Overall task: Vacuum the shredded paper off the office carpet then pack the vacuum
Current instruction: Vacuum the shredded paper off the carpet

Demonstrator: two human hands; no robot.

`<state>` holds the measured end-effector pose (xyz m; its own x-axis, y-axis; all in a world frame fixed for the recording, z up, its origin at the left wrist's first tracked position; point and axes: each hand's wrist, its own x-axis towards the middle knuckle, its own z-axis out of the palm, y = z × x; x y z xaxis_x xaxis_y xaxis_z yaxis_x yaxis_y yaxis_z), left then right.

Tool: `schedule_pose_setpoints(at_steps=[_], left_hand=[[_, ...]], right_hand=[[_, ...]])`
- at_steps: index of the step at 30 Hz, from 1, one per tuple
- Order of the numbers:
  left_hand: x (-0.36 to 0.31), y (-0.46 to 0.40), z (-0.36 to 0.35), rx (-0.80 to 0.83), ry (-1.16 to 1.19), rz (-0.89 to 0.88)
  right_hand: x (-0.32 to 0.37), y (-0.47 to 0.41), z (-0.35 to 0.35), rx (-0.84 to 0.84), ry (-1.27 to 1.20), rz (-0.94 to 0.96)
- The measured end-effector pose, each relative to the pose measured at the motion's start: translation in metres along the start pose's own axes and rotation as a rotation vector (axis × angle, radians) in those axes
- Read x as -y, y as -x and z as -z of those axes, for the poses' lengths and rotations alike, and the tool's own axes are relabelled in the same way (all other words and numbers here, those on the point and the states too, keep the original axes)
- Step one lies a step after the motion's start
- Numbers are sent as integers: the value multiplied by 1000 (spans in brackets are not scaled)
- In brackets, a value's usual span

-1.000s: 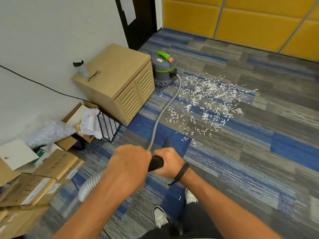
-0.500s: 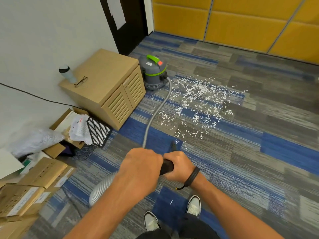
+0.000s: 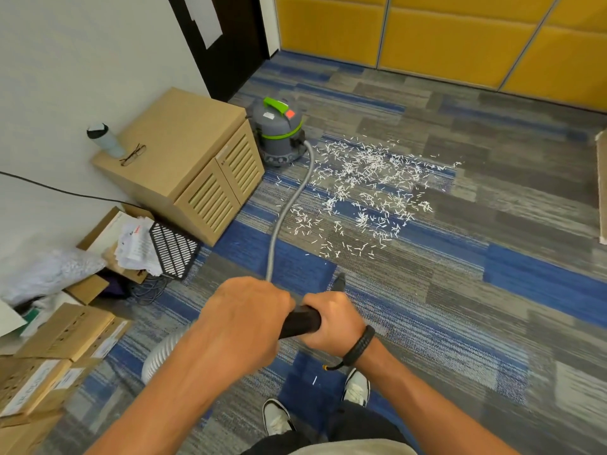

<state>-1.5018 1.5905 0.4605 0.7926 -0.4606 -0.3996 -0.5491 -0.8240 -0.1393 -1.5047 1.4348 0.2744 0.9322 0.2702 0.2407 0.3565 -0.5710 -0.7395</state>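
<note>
Near the shredded paper [image 3: 364,188], left hand [image 3: 244,318] and right hand [image 3: 331,320] both curled around the black wand [image 3: 300,323]; labels illegible.

wooden cabinet [image 3: 184,165] | bottle [image 3: 105,140], glasses [image 3: 133,155] on top | cardboard boxes [image 3: 59,343] left

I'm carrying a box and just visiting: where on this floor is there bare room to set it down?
Bare carpet lies right of the right hand, between the shredded paper and the near edge, and beyond the paper toward the yellow wall panels. It is crowded left, with cardboard boxes below the cabinet.
</note>
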Motion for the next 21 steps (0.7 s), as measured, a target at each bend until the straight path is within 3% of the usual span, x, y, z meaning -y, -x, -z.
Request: schedule_pose_setpoints(at_steps=[13,21], left_hand=[[2,5,11,32,65,13],[-2,-3,10,28,-30,92]], right_hand=[[1,-5,4,15,-32,38],[-2,-27,3,89,-63,35]])
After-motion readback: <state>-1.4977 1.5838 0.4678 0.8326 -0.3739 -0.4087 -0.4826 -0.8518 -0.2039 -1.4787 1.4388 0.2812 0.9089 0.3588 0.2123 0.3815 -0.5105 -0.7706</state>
